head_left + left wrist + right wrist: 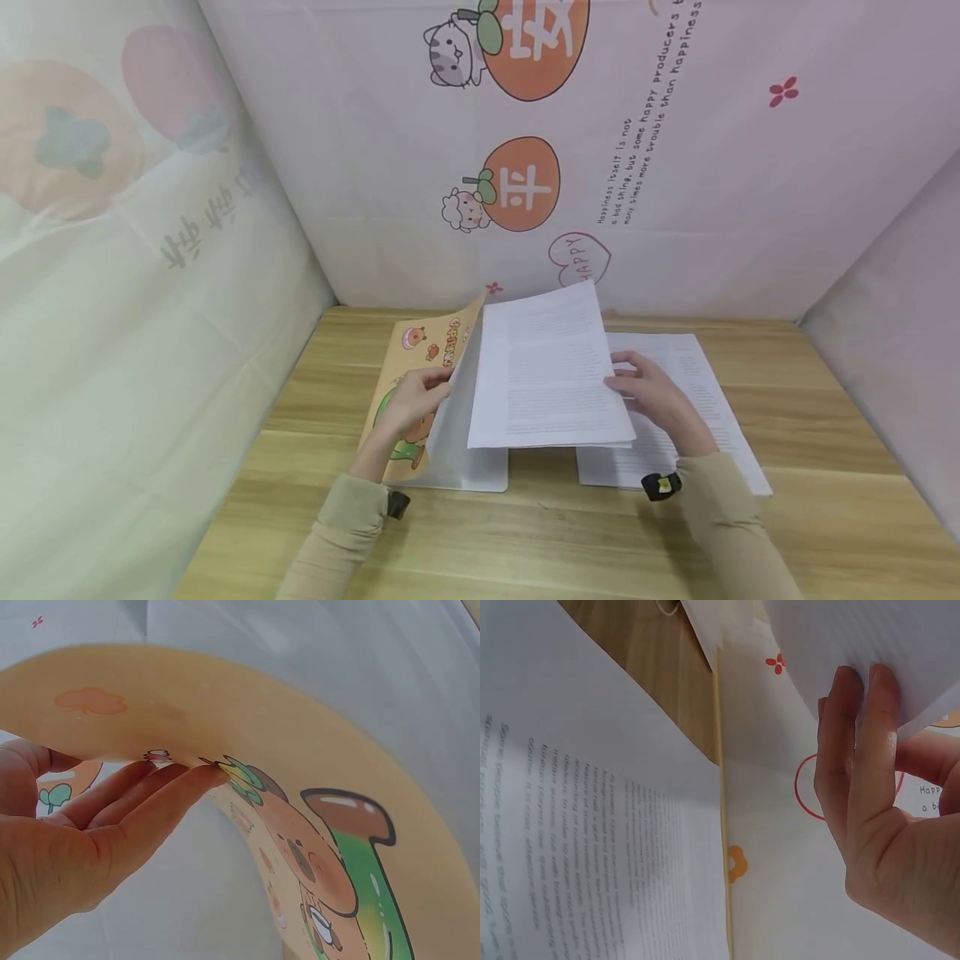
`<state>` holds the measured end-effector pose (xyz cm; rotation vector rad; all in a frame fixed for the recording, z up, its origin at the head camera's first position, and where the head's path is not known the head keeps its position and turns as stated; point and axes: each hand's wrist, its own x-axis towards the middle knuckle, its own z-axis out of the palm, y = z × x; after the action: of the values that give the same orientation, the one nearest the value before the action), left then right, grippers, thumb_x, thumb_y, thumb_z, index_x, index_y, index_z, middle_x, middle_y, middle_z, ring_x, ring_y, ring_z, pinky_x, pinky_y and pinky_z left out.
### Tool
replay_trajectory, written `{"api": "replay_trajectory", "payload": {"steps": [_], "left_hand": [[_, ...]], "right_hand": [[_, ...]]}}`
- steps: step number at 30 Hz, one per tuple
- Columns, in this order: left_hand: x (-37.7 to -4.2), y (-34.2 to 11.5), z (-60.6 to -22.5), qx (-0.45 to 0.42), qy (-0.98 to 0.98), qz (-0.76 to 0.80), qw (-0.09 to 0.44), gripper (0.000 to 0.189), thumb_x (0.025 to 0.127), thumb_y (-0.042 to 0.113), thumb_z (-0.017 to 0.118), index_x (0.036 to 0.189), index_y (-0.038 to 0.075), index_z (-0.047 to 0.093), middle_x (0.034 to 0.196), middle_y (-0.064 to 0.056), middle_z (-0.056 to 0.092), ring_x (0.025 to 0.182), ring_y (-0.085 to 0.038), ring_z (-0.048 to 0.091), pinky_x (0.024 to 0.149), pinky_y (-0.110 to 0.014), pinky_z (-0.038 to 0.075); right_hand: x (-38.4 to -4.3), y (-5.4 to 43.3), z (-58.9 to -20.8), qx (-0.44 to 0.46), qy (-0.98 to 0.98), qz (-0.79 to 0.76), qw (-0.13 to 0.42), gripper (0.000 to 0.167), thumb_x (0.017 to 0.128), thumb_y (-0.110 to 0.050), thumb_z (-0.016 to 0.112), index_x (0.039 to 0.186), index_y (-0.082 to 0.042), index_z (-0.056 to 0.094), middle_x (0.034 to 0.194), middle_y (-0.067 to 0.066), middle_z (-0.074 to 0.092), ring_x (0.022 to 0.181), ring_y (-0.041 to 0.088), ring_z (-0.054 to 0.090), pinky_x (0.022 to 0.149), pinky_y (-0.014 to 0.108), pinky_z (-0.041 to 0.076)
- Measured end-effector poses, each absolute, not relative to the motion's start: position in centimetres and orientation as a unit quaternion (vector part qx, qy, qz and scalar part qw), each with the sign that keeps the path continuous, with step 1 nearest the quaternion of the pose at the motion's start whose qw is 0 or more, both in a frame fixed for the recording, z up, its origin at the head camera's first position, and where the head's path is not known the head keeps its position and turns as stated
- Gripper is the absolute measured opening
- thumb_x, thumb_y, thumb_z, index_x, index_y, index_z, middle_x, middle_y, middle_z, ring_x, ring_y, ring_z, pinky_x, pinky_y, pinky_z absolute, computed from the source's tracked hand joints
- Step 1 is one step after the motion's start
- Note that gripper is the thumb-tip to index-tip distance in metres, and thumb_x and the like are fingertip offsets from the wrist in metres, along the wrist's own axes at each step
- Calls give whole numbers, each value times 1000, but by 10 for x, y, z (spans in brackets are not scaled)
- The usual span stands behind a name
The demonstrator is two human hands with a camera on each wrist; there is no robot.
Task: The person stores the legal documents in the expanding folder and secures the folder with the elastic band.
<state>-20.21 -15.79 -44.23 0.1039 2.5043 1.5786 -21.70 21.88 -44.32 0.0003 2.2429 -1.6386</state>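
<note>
My left hand (414, 398) pinches the raised edge of the front cover of an orange, cartoon-printed folder (408, 354). In the left wrist view the cover bends in a wide curve above the fingers. The white inside (480, 473) of the folder lies open on the table, below the lifted sheets. My right hand (651, 393) grips the right edge of a few printed sheets (551, 367), which are tilted up over the folder's right part. In the right wrist view the fingers lie flat against the paper, with the thumb partly hidden. Beneath the right forearm, more printed paper (611, 468) rests on the table.
The wooden table (525, 550) runs back to a white cloth wall (375, 167) printed with cartoon fruit and lettering. Cloth walls also stand at the left (150, 333) and right. A dark strap is on each wrist.
</note>
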Motion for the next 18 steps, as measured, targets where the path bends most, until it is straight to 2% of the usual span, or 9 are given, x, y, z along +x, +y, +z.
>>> {"api": "replay_trajectory", "payload": {"steps": [5,13,18], "left_hand": [[-200,-157,-440,35,840,534,92,47,91,14,54,136,1,58,132,-18,65,120,-29,64,95,-37,56],[-199,-157,-439,27,846,525,86,47,91,15,55,136,4,59,130,-15,67,119,-29,65,95,-39,56],[-199,-157,-438,26,847,524,84,46,91,15,55,135,4,60,129,-15,68,119,-30,65,90,-35,56]], "right_hand": [[-218,212,-450,2,786,-588,189,58,97,-16,58,146,2,33,133,25,57,94,7,64,83,26,54],[-220,204,-456,-9,777,-599,194,57,97,-14,57,146,2,32,134,29,56,91,6,65,81,26,55],[-222,200,-458,-12,783,-590,194,57,97,-14,57,146,2,32,137,32,53,93,8,66,83,27,55]]}}
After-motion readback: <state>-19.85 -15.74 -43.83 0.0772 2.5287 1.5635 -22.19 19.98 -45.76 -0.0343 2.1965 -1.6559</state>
